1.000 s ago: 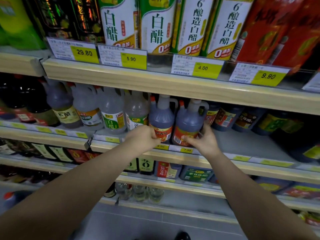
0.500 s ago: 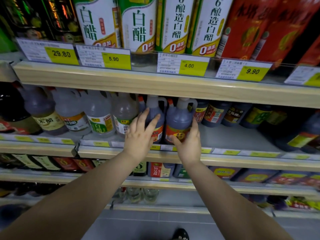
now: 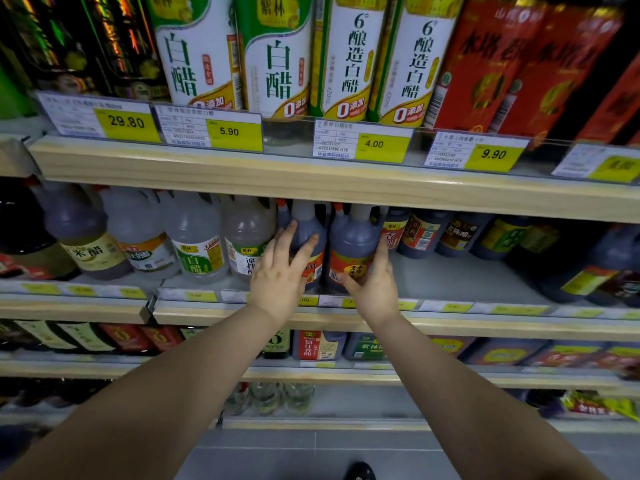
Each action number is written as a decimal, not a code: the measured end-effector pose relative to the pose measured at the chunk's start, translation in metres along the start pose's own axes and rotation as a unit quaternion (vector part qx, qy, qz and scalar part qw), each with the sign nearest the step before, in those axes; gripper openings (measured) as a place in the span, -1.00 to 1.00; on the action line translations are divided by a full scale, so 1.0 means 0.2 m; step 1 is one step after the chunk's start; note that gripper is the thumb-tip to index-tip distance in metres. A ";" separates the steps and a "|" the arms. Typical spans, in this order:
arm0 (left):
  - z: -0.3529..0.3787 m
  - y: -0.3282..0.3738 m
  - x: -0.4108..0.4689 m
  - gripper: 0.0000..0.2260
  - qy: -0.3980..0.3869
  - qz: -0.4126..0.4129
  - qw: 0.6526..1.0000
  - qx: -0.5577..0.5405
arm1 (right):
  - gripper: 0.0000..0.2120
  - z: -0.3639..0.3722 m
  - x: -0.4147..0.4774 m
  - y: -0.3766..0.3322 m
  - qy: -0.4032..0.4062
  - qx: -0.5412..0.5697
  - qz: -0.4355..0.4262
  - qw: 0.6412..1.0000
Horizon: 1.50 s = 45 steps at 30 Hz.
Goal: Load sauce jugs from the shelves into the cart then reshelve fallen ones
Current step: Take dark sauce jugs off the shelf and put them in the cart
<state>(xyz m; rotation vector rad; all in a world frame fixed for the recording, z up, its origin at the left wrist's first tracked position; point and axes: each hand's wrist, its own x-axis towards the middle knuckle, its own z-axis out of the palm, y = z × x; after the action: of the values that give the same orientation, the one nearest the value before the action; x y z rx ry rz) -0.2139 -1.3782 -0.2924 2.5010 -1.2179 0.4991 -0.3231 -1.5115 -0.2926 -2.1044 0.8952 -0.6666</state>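
- Supermarket shelving fills the frame, with yellow price tags [image 3: 235,133] on each wooden edge. The middle shelf [image 3: 450,280] crosses the centre.
- My left hand [image 3: 280,271] lies on the left dark jug [image 3: 311,220], fingers straight and spread, touching but not gripping.
- My right hand [image 3: 374,285] wraps the right dark jug [image 3: 353,237], thumb across the label, fingers up its right side.
- Both jugs stand upright, side by side at centre frame, straight ahead of my palms, long axes vertical.
- Right hand looks readier, I reckon: draw that jug toward me, keeping it low under the shelf above.
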 end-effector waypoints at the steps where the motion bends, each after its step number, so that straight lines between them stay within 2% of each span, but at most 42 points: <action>1: -0.03 0.00 -0.01 -0.17 -0.022 0.004 1.000 -0.004 | 0.01 -0.01 -0.01 -0.01 -0.012 -0.014 0.001 1.000; 7: -0.29 -0.08 0.02 -0.22 -0.177 0.063 0.982 0.027 | 0.15 -0.09 -0.02 -0.11 -0.099 -0.151 0.061 0.982; 10: -0.42 -0.12 0.02 -0.23 -0.235 0.043 0.970 0.053 | 0.14 -0.13 -0.05 -0.21 -0.145 -0.197 0.073 0.967; 12: -0.50 -0.14 -0.02 -0.26 -0.262 0.012 0.962 0.079 | 0.10 -0.15 -0.08 -0.28 -0.199 -0.241 0.058 0.948; 16: -0.62 -0.19 -0.14 -0.30 -0.296 -0.053 0.949 0.094 | -0.01 -0.14 -0.15 -0.43 -0.266 -0.305 -0.040 0.914; 21: -0.81 -0.21 -0.44 -0.29 -0.300 -0.181 0.935 0.061 | -0.08 -0.09 -0.33 -0.60 -0.324 -0.314 -0.138 0.882; 26: -1.02 -0.22 -0.83 -0.27 -0.280 -0.302 0.910 0.050 | -0.03 0.03 -0.59 -0.76 -0.395 -0.337 -0.229 0.823; 29: -1.17 -0.27 -1.09 -0.26 -0.274 -0.366 0.887 0.071 | -0.06 0.14 -0.80 -0.90 -0.439 -0.346 -0.282 0.780; 34: -1.41 -0.44 -1.56 -0.27 -0.247 -0.459 0.849 0.089 | -0.05 0.37 -1.18 -1.17 -0.492 -0.315 -0.352 0.731; 43: -1.86 -0.82 -2.33 -0.31 -0.198 -0.591 0.772 0.122 | -0.02 0.87 -1.96 -1.69 -0.530 -0.277 -0.473 0.647; 45: -1.96 -0.94 -2.51 -0.30 -0.190 -0.612 0.757 0.131 | 0.00 1.01 -2.13 -1.81 -0.527 -0.271 -0.491 0.638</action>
<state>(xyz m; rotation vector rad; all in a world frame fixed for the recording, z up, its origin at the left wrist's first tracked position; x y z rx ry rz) -0.4207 -0.7571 -0.1877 3.0069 0.6340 -0.2293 -0.3124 -0.9261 -0.1975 -2.8047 -0.9188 0.5392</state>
